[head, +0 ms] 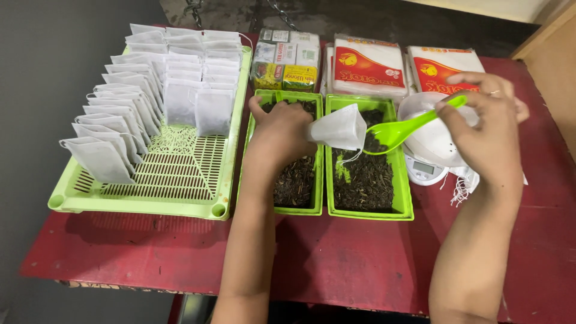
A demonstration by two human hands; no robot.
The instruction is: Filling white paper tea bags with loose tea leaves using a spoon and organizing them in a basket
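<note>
— Hands first: the left hand (279, 129) pinches a white paper filter bag (339, 127) open over the two green plastic trays of dark loose tea (367, 174); the right hand (489, 123) grips a green plastic spoon (399, 133), its bowl at the bag's mouth.

— Risk?

— A tilted spoon could spill leaves past the bag onto the red worktop (336, 258). Farther off, a small white scale (427, 157) crowds the right wrist; filled bags stand in the green slotted rack (180, 174) to the left.

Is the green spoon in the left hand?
No, the right hand holds the green spoon; the left hand holds a white tea bag.
</note>
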